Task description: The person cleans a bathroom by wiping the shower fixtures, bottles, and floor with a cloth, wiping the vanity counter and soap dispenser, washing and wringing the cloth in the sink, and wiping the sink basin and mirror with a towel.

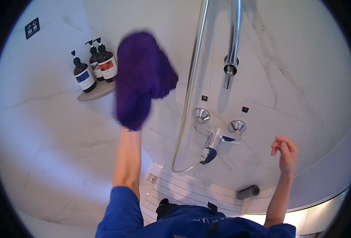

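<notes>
A purple cloth (143, 75), blurred at its edges, hangs over my left hand (132, 127) and hides its fingers. The cloth is in front of the marbled wall, just right of the corner shelf (96, 93) with its pump bottles. Lower right, my right hand (285, 154) is raised near the wall with its fingers curled in and nothing visible in them. It is to the right of the chrome shower mixer (213, 139) and touches nothing that I can make out.
A shower hose (189, 87) loops down beside a chrome pipe (234, 31). Three pump bottles (84, 75) stand on the shelf. Below are a slatted floor (175, 190), a drain (152, 178) and a dark grey cylinder (247, 192). A black sign (32, 28) is at upper left.
</notes>
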`<state>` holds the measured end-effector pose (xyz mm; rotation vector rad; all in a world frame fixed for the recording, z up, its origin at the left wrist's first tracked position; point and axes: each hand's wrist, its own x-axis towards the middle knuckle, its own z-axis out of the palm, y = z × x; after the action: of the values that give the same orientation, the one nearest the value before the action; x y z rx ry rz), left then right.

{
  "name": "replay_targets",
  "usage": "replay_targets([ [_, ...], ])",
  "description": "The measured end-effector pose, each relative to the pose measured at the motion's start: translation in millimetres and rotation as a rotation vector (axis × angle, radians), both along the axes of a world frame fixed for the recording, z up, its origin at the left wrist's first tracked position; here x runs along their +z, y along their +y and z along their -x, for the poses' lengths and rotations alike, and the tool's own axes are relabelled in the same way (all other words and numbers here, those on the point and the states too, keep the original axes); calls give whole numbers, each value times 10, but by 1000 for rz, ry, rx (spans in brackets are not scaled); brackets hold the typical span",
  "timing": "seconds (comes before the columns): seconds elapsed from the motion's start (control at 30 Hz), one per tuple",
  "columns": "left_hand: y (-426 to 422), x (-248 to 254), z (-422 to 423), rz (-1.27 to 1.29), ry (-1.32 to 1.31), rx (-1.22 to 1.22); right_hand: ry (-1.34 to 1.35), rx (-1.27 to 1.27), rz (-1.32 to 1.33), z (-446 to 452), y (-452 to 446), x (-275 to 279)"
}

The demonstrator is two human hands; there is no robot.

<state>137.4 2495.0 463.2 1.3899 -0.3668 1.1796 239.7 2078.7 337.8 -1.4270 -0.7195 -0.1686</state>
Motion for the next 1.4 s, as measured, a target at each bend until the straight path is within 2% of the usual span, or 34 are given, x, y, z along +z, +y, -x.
replay_targets([
  [0.03, -64, 225, -154, 1, 4, -2, 1, 50, -9, -12, 117, 23],
  [0.1, 133, 888, -808, -454, 115, 211, -16, 106, 31, 18, 322, 54],
  [0.13, 94, 1021, -960, -681, 180, 314, -33, 167, 69, 45, 407, 62],
  [0.2, -690, 1254, -885, -524, 166, 292, -34, 208, 74, 118, 518, 78],
  [0.27, -542, 1173, -1048, -500, 366, -441, -28, 252, 74, 154, 490, 13],
  [0.3, -460, 969, -1039, -489, 392, -450, -19, 274, 42, 159, 438, -47],
  [0.37, -483, 483, -506, -259, 360, -418, 15, 299, 6, 188, 307, -228],
  [0.4, -387, 122, -371, -214, 446, -358, 34, 284, 8, 219, 245, -356],
  [0.43, -348, -261, -176, -113, 683, -313, 126, 253, 54, 260, 193, -524],
  [0.5, -294, -1424, 113, -149, 795, -235, 262, 213, 142, 373, 137, -862],
  [0.53, -240, -2166, 255, -7, 946, -241, 402, 207, 156, 455, 146, -1035],
  [0.57, -263, -2912, 395, 7, 1008, -91, 545, 201, 169, 554, 175, -1223],
  [0.6, -408, -3323, 575, -66, 1157, 37, 627, 209, 239, 628, 231, -1457],
  [0.67, -611, -4178, 838, -94, 1050, 28, 722, 281, 396, 775, 475, -1870],
  [0.7, -753, -4420, 992, -86, 1064, 10, 737, 350, 490, 885, 636, -2063],
  [0.77, -972, -4702, 1139, 254, 1096, -31, 623, 533, 556, 1119, 919, -2750],
  [0.8, -1053, -4801, 1273, 410, 1136, -97, 675, 576, 700, 1224, 1069, -2601],
  [0.87, -1130, -4830, 1559, 790, 1207, -341, 700, 647, 658, 1401, 1265, -2820],
  [0.93, -1274, -4524, 1625, 952, 1317, -523, 365, 643, 732, 1524, 1336, -2970],
  [0.97, -1368, -4538, 1587, 1027, 1180, -634, 372, 661, 729, 1519, 1363, -3029],
  [1.0, -1459, -3912, 1445, 1082, 1241, -801, 596, 673, 505, 1536, 1358, -3099],
  [1.03, -1410, -3848, 1462, 920, 1300, -858, 819, 667, 278, 1581, 1327, -3144],
  [1.07, -1351, -3793, 1478, 760, 1345, -920, 1175, 576, 216, 1456, 1266, -2818],
  [1.1, -1175, -3460, 1383, 628, 1354, -985, 1257, 515, 50, 1404, 1179, -2732],
  [1.13, -1025, -3277, 1297, 310, 1437, -843, 1330, 450, -118, 1347, 1108, -2661],
  [1.17, -833, -3165, 1296, 64, 1404, -571, 1255, 352, -226, 1284, 1060, -2553],
  [1.2, -632, -3130, 1313, 214, 1199, -276, 1175, 260, -331, 1195, 1009, -2501],
  [1.23, -500, -3084, 1321, 351, 993, 8, 936, 179, -177, 962, 805, -2667],
  [1.27, -423, -2806, 1191, 370, 940, 283, 690, 102, -28, 716, 682, -2805],
  [1.33, -343, -2737, 714, 196, 671, 509, 1047, 83, -515, 485, 1124, -1789],
  [1.4, -375, -3166, 238, -85, 565, 508, 792, 102, -418, 47, 1432, -2121],
])
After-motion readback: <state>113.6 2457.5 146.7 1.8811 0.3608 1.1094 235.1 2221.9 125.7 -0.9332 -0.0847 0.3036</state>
